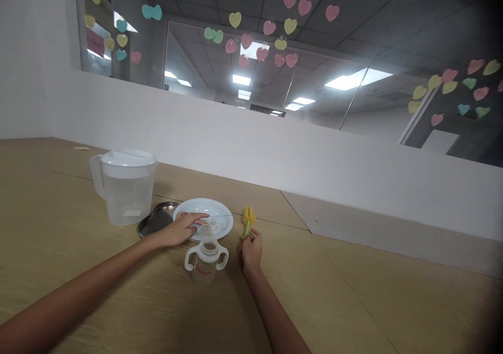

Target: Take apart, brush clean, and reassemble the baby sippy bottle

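My right hand [252, 250] is closed around the green handle of a brush with a yellow sponge-like head [249, 215], held upright just right of the plate. My left hand [183, 229] lies over the left rim of a white plate [223, 207], fingers stretched out and apart. By its fingertips is a small translucent piece [205, 230]; whether they touch it I cannot tell. Small clear parts [215, 229] lie in the plate. In front, between my hands, a clear baby bottle [204, 271] with two white handles and red print stands upright, its mouth uncovered.
A lidded translucent pitcher [129, 197] stands at the left on the wooden table [322, 291]. Partly under the plate is a dark metal tray [155, 219]. A white wall [220, 134] and a window with heart-shaped notes rise behind the table.
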